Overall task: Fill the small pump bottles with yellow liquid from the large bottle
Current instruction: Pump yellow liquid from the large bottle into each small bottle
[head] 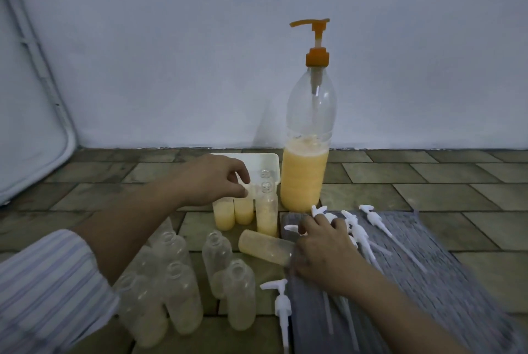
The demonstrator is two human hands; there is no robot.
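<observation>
The large clear bottle [307, 165] with an orange pump stands upright at the back, about half full of yellow liquid. In front of it stand three small filled bottles [267, 210] without pumps. My left hand [213, 179] pinches the neck of one of them [244, 209]. Another small bottle [265, 246] with yellow residue lies on its side, its mouth towards my right hand [323, 248]. That hand reaches onto the grey mat and grips a white pump head [294, 228]. Several empty small bottles [183, 282] stand at the front left.
A grey ribbed mat [428, 282] at the right carries several white pump heads with long tubes [368, 228]. One pump head [281, 303] lies at the mat's left edge. A cream plastic tray [265, 160] sits behind the filled bottles. The wall runs close behind.
</observation>
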